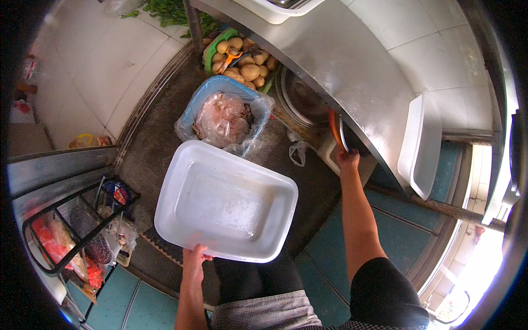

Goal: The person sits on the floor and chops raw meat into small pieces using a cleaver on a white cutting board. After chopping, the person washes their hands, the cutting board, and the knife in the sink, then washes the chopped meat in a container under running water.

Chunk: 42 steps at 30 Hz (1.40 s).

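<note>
My left hand (195, 255) grips the near rim of a white rectangular plastic basin (225, 206), thumb over the edge. Nothing lies in the basin except a wet sheen on its floor. My right hand (347, 159) reaches under the steel table (330, 49) and holds the edge of a round basin with an orange side and a pale rim (337, 130). The table hides much of that basin, and my fingers are partly out of sight. Just beyond the white basin stands a blue plastic crate (208, 86) lined with clear film, holding pale pink raw meat (225, 117).
A green basket (209, 53) holds potatoes (249, 72) and an orange-handled peeler (232, 60). Round metal pans (303, 99) sit on the lower shelf. A white tray (416, 144) leans on the table's right end. At left stands a black wire rack (82, 237) with bagged goods.
</note>
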Each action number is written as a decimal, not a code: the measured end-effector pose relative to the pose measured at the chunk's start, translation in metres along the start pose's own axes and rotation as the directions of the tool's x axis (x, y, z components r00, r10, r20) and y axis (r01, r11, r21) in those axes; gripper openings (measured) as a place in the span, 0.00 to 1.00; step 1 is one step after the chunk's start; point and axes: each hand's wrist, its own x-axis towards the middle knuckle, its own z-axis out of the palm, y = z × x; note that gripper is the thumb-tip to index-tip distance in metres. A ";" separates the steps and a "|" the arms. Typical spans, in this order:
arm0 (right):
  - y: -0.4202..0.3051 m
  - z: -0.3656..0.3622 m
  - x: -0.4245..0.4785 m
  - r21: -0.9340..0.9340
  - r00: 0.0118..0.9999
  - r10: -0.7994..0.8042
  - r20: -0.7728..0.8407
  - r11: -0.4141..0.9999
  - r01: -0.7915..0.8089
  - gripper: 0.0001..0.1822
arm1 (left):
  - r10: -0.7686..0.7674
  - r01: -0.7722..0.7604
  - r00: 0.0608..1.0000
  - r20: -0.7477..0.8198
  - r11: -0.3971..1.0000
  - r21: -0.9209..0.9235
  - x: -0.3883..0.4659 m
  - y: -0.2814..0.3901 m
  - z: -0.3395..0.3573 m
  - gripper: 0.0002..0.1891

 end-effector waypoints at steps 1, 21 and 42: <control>-0.017 -0.027 -0.001 -0.027 0.999 0.025 0.021 0.999 -0.024 0.20 | 0.006 -0.006 1.000 0.012 1.000 -0.007 -0.001 0.002 0.002 0.22; 0.104 0.117 0.024 -0.236 0.784 0.134 0.607 -0.911 0.338 0.15 | -0.014 0.014 1.000 -0.006 1.000 -0.013 0.015 0.007 0.009 0.22; 0.073 0.094 -0.146 0.050 0.255 0.240 0.937 -0.814 0.579 0.06 | -0.048 0.047 0.997 -0.058 0.999 -0.012 -0.037 0.014 -0.001 0.21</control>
